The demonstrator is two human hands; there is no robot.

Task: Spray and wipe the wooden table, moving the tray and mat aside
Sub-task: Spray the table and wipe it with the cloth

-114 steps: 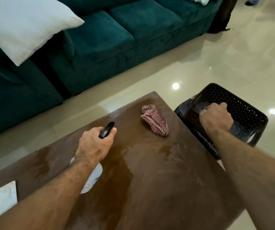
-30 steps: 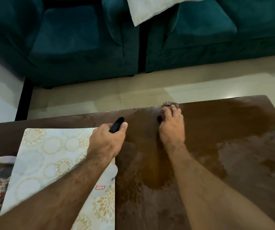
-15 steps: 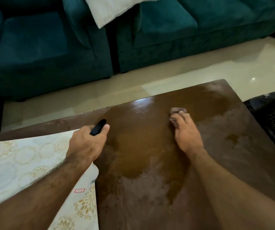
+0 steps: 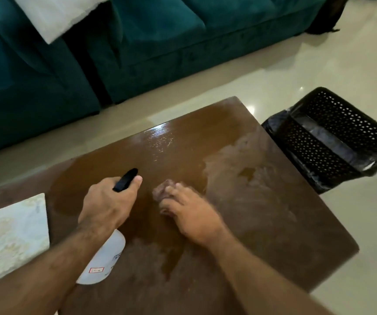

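The wooden table (image 4: 262,212) fills the lower middle of the view, with a wide wet, darker patch across its centre. My left hand (image 4: 108,203) grips a white spray bottle (image 4: 105,260) by its black trigger head, held above the table. My right hand (image 4: 189,212) presses a small crumpled cloth (image 4: 161,189) onto the wet wood; the hand is blurred and the cloth is mostly hidden under the fingers. A pale patterned mat (image 4: 10,237) lies on the table's left part. No tray is in view.
A black perforated plastic basket (image 4: 333,137) stands on the pale tiled floor right of the table. A teal sofa (image 4: 151,35) with a white cushion (image 4: 55,12) runs along the far side, a strip of floor between it and the table.
My right hand has slid the cloth nearer to me and to the left across the wet patch. The view has swung right, so the basket shows fully. My left hand still holds the bottle.
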